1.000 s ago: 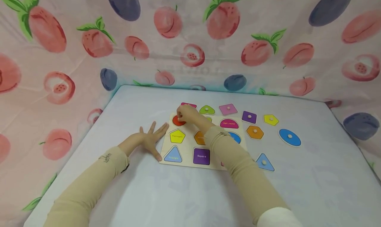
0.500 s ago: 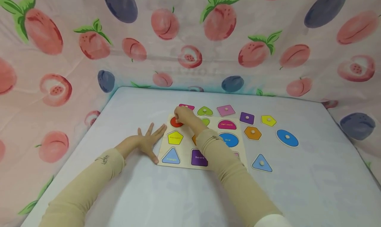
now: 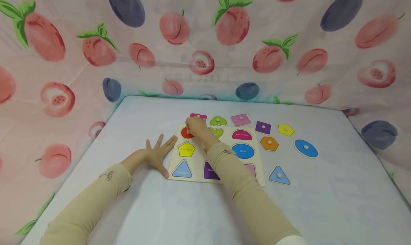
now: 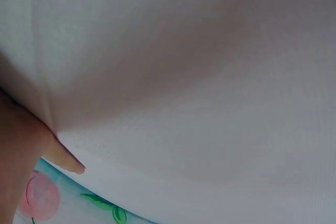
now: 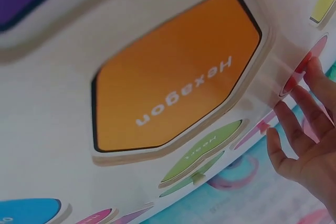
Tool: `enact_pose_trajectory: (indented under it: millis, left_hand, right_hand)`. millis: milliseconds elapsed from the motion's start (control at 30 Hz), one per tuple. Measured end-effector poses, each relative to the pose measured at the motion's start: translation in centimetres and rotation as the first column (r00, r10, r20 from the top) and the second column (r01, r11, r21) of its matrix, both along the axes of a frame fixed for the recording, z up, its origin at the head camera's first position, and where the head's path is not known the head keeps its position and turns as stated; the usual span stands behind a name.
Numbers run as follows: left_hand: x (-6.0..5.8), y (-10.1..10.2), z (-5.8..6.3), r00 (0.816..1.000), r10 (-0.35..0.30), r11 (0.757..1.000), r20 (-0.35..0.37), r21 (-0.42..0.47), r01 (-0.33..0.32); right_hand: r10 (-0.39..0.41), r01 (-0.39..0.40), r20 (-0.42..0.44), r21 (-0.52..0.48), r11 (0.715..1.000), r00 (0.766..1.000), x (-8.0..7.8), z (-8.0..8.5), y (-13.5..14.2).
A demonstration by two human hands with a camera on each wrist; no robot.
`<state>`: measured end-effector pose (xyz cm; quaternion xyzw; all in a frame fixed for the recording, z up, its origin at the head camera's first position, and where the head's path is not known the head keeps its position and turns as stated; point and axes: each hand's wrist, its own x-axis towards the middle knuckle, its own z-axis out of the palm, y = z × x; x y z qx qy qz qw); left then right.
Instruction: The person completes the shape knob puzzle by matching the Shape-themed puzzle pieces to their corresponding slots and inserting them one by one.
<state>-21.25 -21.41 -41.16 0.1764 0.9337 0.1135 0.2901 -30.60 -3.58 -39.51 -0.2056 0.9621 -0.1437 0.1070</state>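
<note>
- The right hand [image 3: 197, 127] pinches the red circle [image 3: 185, 133] by its middle.
- The circle is at the far left corner of the board [image 3: 197, 172].
- The left hand [image 3: 156, 155] has its fingers spread wide, touching the board's left edge.
- A blue oval [image 3: 310, 152] and a blue triangle [image 3: 276, 178] lie right of the board.

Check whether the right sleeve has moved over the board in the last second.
Yes, leftward, judged against the board: in the head view, the right sleeve hid much of the board's blue oval earlier, and now far more of it shows.
</note>
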Motion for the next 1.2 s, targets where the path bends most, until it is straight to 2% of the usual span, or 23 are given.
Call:
enact_pose_trajectory:
  millis: [200,433,667,800,933,1200]
  left_hand:
    - [0.0,0.0,0.4,1.0,-0.009,1.0,0.003,-0.011,0.009]
    - [-0.5,0.1,0.0,1.0,-0.012,1.0,0.002,-0.015,0.012]
    - [-0.2,0.1,0.0,1.0,-0.011,1.0,0.014,-0.012,0.011]
    - [-0.1,-0.1,-0.1,1.0,0.004,1.0,0.017,-0.009,-0.004]
    - [0.0,-0.2,-0.2,1.0,0.001,1.0,0.013,-0.02,-0.001]
    - [-0.3,0.2,-0.3,1.0,-0.012,0.999,0.001,-0.036,0.012]
  right_hand:
    - [0.021,-0.021,-0.023,0.009,1.0,1.0,-0.1,-0.1,0.2]
    - [0.105,-0.105,-0.061,-0.002,0.994,0.993,0.4,0.1,1.0]
    - [0.159,-0.158,0.044,-0.027,0.987,0.986,0.1,0.5,2.1]
    - [0.185,-0.181,0.068,-0.071,0.981,0.98,0.0,0.4,2.9]
    - [0.163,-0.15,0.096,-0.126,0.981,0.982,-0.1,0.3,4.0]
    - [0.121,-0.124,-0.038,-0.101,0.987,0.992,-1.4,0.9,8.0]
